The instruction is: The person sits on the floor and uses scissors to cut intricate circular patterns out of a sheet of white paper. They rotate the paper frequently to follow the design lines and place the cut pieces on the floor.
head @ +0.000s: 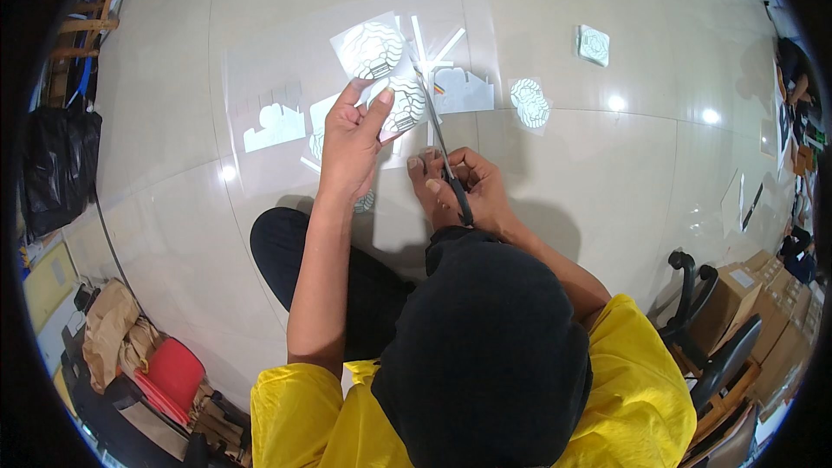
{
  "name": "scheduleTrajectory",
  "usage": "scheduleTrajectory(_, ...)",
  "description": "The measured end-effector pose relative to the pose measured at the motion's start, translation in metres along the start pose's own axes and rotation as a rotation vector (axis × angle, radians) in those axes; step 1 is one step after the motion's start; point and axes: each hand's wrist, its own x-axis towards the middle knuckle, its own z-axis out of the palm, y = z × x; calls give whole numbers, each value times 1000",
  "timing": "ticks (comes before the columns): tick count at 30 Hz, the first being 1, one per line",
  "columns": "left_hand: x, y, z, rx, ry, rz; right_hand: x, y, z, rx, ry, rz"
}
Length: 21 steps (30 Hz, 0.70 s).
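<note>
My left hand (354,136) pinches a clear-edged sheet piece (372,51) bearing two round wavy-line designs, one above the other. In my right hand (471,188) is a pair of black-handled scissors (448,156); the blades point up along the right edge of the held piece, and whether they touch it cannot be told. Under both hands a large transparent sheet (273,65) lies on the floor, with white strips (450,45), a white cutout (274,127) on the left and a grey-white cutout (465,91) on the right. My bare foot shows beside my right hand.
Right of the sheet lie a piece with two round designs (530,104) and a small stack of similar pieces (593,45). A black bag (62,169) and a red chair (172,377) are at left; an office chair (702,318) and cardboard boxes (731,292) at right. Other people show at the right rim.
</note>
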Motion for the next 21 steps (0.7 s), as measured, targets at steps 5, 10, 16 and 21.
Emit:
scheduleTrajectory(5, 0, -5, -5, 70, 9, -33, 5, 0, -1, -2, -4, -45)
scheduleTrajectory(10, -3, -7, -4, 55, -14, -38, 8, 3, -2, 23, 0, -60)
scheduleTrajectory(16, -4, -5, -5, 27, -65, -26, 8, 7, -1, 33, 11, -58)
scheduleTrajectory(21, -7, -5, 0, 37, -24, -56, 8, -5, 1, -1, 32, -26)
